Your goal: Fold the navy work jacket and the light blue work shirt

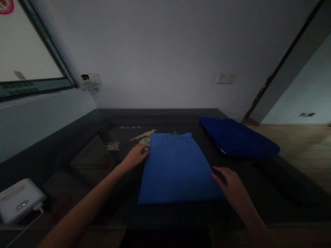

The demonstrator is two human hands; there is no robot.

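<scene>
A folded blue garment (pixel 178 168) with what looks like a waistband along its far edge lies flat on the dark table (pixel 124 210). The far right corner of that band is a little gathered. At the garment's left edge, near its upper part, is my left hand (pixel 136 155), fingers slightly bent and thumb apart, the tips touching the cloth. My right hand (pixel 231 184) rests by the right edge, lower down. Its thumb and forefinger are spread, with their tips against the fabric's border. Neither hand appears to grip the cloth.
A darker blue folded cloth (pixel 238 137) lies on the right of the table. At the near left stands a white box-like device (pixel 22 199) with a cable (pixel 24 229). The wall behind has sockets (pixel 226 78), and a window (pixel 28 44) is at the left.
</scene>
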